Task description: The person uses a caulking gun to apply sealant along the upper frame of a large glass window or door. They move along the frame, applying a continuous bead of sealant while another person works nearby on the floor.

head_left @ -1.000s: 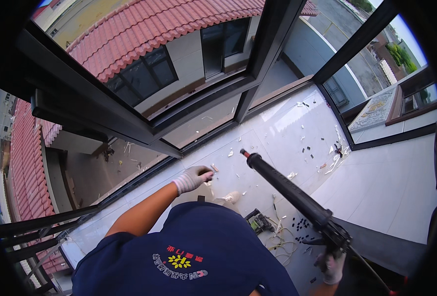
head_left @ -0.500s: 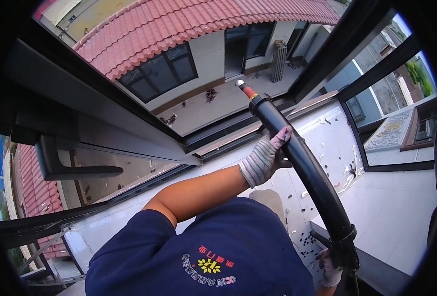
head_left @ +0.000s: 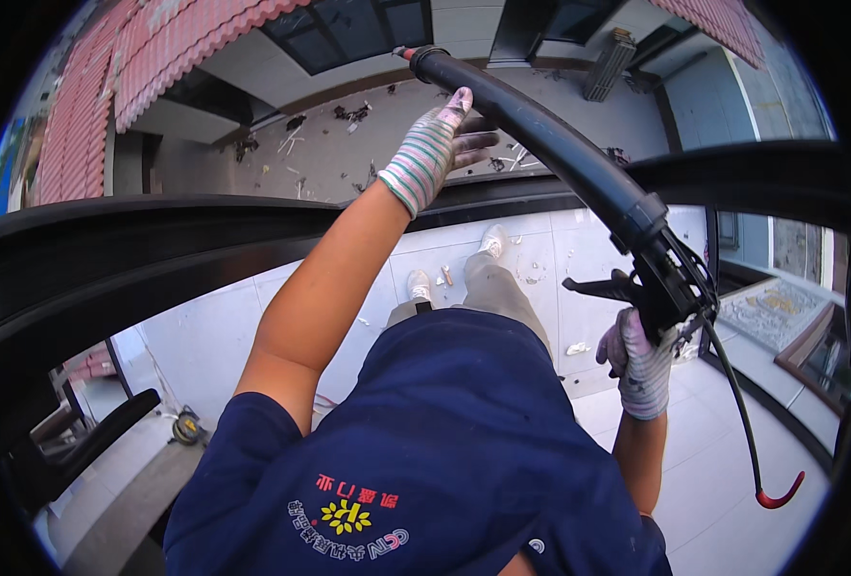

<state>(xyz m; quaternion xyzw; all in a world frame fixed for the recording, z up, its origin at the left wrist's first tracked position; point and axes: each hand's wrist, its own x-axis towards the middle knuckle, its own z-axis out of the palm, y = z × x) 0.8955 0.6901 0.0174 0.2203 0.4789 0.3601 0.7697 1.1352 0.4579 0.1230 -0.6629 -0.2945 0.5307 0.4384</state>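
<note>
A long black caulking gun (head_left: 560, 144) slants across the upper right of the view, its red-tipped nozzle (head_left: 406, 53) pointing up and left. My gloved right hand (head_left: 644, 370) is closed around its handle, under the trigger. From the back of the gun a thin rod (head_left: 737, 398) curves down to a red hooked end. My left hand (head_left: 435, 154), in a striped glove with darkened fingertips, is just below the front of the barrel. Its thumb points up beside the barrel and its fingers stretch out without wrapping around it.
A dark window frame (head_left: 252, 226) crosses in front of me, with a black handle (head_left: 108, 442) at lower left. Beyond lies a littered yard (head_left: 320, 134) beside a red-roofed building. Scraps lie on the white tiled floor (head_left: 540, 250) around my shoes. A yellow-and-dark round tool (head_left: 187, 427) sits at left.
My view has turned and both hands appear higher. The gun has swung toward the upper left. My left hand, earlier wrapped on the barrel's middle, now has its fingers stretched near the front.
</note>
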